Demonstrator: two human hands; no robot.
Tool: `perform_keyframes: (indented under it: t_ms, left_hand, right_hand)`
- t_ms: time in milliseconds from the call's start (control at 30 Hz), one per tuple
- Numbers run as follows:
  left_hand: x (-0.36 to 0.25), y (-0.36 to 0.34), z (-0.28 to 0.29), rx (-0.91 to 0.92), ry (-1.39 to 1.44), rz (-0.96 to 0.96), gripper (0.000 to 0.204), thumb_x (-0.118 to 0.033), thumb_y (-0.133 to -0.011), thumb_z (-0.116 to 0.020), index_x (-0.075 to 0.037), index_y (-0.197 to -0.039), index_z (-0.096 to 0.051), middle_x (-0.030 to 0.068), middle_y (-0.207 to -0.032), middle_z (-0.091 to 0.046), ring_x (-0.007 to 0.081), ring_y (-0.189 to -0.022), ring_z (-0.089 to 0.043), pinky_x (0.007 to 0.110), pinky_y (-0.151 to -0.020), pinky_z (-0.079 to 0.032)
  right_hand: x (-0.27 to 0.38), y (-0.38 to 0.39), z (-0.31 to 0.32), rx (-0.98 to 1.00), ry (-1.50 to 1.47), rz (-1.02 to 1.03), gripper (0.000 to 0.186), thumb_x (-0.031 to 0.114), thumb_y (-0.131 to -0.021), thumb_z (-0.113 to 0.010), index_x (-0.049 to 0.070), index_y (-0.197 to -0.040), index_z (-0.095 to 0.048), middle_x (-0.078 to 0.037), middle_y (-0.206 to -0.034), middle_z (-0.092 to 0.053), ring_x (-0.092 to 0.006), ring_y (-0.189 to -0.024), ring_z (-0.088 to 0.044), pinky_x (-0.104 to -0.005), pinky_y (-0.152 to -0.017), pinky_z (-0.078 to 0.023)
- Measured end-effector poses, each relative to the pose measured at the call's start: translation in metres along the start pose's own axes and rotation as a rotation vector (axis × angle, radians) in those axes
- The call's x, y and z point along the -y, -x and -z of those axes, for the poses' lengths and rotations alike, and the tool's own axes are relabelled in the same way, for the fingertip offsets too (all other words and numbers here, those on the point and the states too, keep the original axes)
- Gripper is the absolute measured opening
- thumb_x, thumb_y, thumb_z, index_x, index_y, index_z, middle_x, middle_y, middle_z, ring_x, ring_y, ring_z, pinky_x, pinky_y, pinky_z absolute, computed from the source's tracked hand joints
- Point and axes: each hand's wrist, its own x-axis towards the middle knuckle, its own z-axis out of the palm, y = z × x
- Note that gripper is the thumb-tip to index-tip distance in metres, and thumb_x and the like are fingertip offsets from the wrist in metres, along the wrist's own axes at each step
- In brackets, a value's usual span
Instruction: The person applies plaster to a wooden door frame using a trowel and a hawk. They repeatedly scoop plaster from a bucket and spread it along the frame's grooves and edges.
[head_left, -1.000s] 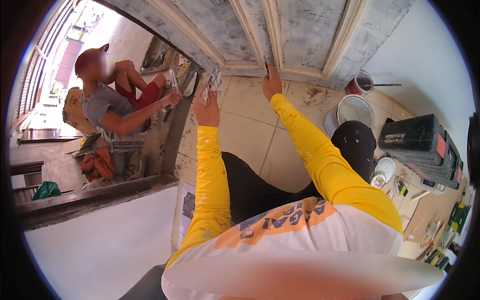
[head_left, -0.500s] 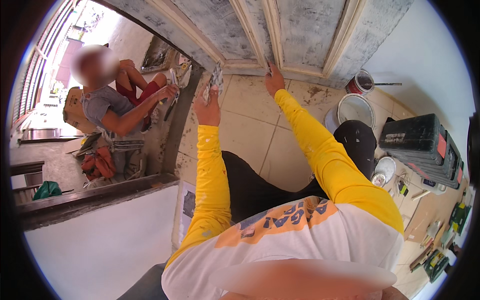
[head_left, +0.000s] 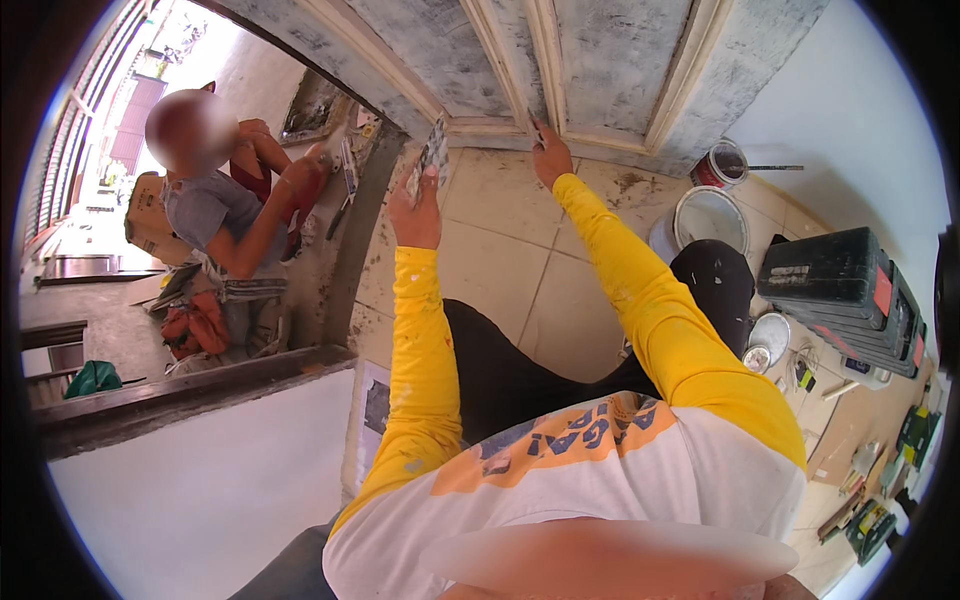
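Note:
My left hand [head_left: 416, 212] grips a flat piece smeared with grey and white putty [head_left: 434, 150], held upright just short of the door. My right hand [head_left: 551, 160] is closed around a slim putty knife [head_left: 535, 127], its tip at the lower moulding between two door panels. Much of that tool is hidden by my fingers. The panelled door [head_left: 615, 65] is streaked with grey and white, with bare cream moulding strips. Both my arms are stretched forward in yellow sleeves.
Right of my knee stand a whitish bucket [head_left: 712, 222], a red paint can [head_left: 720, 165] with a stick across it, and a black toolbox [head_left: 820, 280]. Hand tools lie at far right. On the left, beyond the threshold, another person [head_left: 225, 205] sits near a cardboard box [head_left: 150, 225].
My right hand has shifted very slightly at the moulding; my left hand is nearly still. The other person's hand has drawn back from the tools by the threshold toward their knees.

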Motion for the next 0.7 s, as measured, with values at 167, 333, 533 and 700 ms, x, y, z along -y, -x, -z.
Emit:
perform_keyframes:
  t_ms: [167,333,533,700]
  left_hand:
    - [0.002,0.004,0.002,0.021,0.021,0.069,0.051,-0.034,-0.09,-0.066,0.01,-0.116,-0.059,0.0138,-0.095,-0.067,0.0153,-0.083,-0.06,0.029,-0.077,-0.048]
    - [0.012,-0.005,0.007,-0.05,0.349,0.302,0.042,-0.028,-0.089,-0.068,0.006,-0.112,-0.061,0.0113,-0.095,-0.067,0.0169,-0.083,-0.062,0.03,-0.077,-0.048]
    - [0.006,-0.002,0.015,0.095,1.299,0.755,0.031,-0.018,-0.092,-0.061,-0.001,-0.118,-0.059,0.0081,-0.109,-0.067,0.0239,-0.098,-0.065,0.035,-0.088,-0.05]
    - [-0.002,0.005,0.013,0.221,1.443,0.797,0.026,-0.015,-0.092,-0.061,-0.004,-0.115,-0.061,0.0084,-0.111,-0.067,0.0235,-0.1,-0.065,0.04,-0.089,-0.052]
  right_hand:
    - [0.004,-0.004,-0.015,-0.113,0.003,0.013,0.05,0.004,-0.09,-0.048,0.008,-0.14,-0.044,-0.021,-0.138,-0.048,-0.0382,-0.127,-0.044,-0.0401,-0.109,-0.034]
    - [0.038,0.014,0.011,0.319,0.084,-0.011,0.05,0.004,-0.09,-0.05,0.01,-0.139,-0.046,-0.017,-0.139,-0.048,-0.0347,-0.129,-0.044,-0.0383,-0.109,-0.035]
    - [0.14,0.007,0.082,0.365,-0.03,0.656,0.06,-0.011,-0.083,-0.049,0.015,-0.137,-0.05,-0.013,-0.141,-0.047,-0.0307,-0.129,-0.045,-0.036,-0.11,-0.034]
    - [0.167,0.032,0.089,0.47,0.26,0.885,0.069,-0.017,-0.075,-0.049,0.016,-0.135,-0.053,-0.012,-0.142,-0.045,-0.034,-0.131,-0.041,-0.041,-0.111,-0.034]
